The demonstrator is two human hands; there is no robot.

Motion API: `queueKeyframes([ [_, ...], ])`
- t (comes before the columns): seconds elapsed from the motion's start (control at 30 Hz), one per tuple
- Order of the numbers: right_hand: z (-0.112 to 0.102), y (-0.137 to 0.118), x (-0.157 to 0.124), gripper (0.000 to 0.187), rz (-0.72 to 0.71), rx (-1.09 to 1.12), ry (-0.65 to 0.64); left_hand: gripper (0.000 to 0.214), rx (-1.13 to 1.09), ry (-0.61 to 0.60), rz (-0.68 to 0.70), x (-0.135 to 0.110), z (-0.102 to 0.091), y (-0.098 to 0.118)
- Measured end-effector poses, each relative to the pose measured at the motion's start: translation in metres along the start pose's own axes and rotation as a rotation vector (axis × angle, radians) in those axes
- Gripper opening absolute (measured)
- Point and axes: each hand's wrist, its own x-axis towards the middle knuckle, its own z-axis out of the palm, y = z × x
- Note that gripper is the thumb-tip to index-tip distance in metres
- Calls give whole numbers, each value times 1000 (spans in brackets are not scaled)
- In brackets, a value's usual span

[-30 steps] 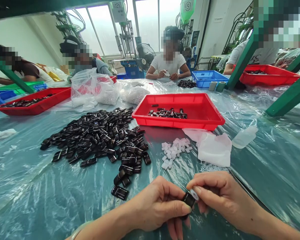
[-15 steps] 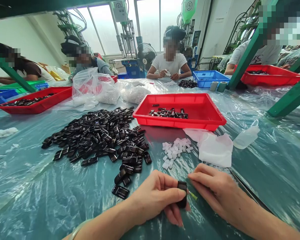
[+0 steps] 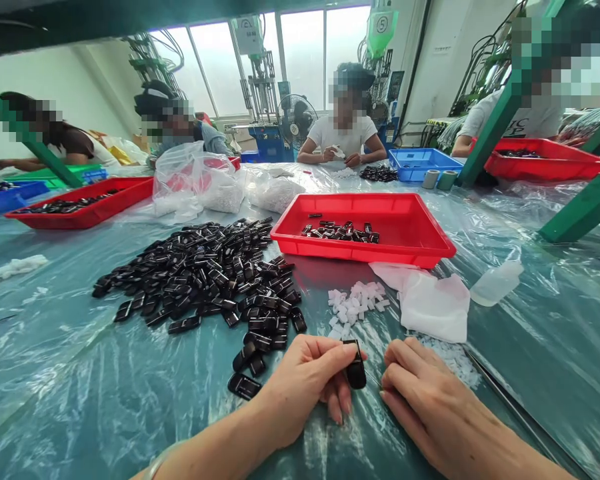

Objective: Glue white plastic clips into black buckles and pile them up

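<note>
Pinching: left hand (image 3: 305, 380), black plastic part (image 3: 355, 365) upright
Right hand (image 3: 433, 407): fingers pressed together, just beside the part

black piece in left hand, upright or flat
Upright: the black piece stands lengthwise, narrow end up, pinched in the left hand.

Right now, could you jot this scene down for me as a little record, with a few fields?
Left hand: pinches a black glossy plastic piece, which stands upright
Right hand: nothing visible in it; nearest the scattered white bits
Nearby: a heap of black glossy pieces, small white cubes, a white cloth
Red tray: holds a smaller batch of black pieces
Table cover: clear plastic sheeting
Others: a person in a white T-shirt sits across the table
</note>
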Motion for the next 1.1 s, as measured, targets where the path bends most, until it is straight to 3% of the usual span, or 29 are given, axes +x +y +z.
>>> queueKeyframes([
  [0.33, 15, 4, -12, 24, -85, -258, 42, 30, -64, 12, 63, 0, 0, 0],
  [0.73, 25, 13, -18, 21, -114, -307, 29, 28, -54, -34, 128, 0, -1, -3],
  [0.83, 30, 10, -17, 23, -76, -325, 122, 29, -44, -32, 129, 0, -1, -3],
  [0.93, 30, 10, -15, 22, -99, -279, 227, 29, -51, -26, 133, 1, -2, -3],
  [1.1, 10, 3, -9, 17, -85, -18, 173, 28, -95, -23, 127, 1, -2, -5],
])
